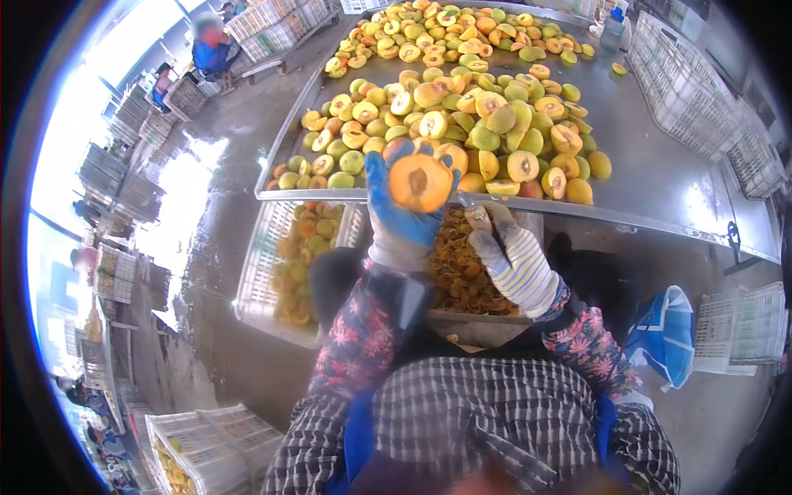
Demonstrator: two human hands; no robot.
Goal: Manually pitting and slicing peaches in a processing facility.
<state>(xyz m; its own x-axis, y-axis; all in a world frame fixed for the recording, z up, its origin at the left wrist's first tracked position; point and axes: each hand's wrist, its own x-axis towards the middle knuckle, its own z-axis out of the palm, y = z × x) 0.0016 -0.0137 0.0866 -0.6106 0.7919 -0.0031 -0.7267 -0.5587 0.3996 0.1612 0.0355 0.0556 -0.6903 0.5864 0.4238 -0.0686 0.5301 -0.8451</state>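
Observation:
My left hand (396, 223), in a blue-coated glove, grips a halved peach (421, 182). Its orange cut face is turned up and shows a brown centre; I cannot tell whether that is the pit or a hollow. Just to the right, my right hand (518, 263) wears a striped knit glove and is closed on a small hand tool (475, 213), whose far end is partly hidden by the left glove. Beyond both hands, halved peaches (486, 133) lie heaped on a metal table (643, 179). Brown peach pits or scraps (464, 272) fill a container below the hands.
A white plastic crate (250, 291) of fruit stands at lower left under the table edge. Another crate (235, 427) sits behind it. Stacked crates (687, 93) line the table's right side, near a bottle (612, 30). A blue bag (665, 337) lies right. People (210, 52) sit far left.

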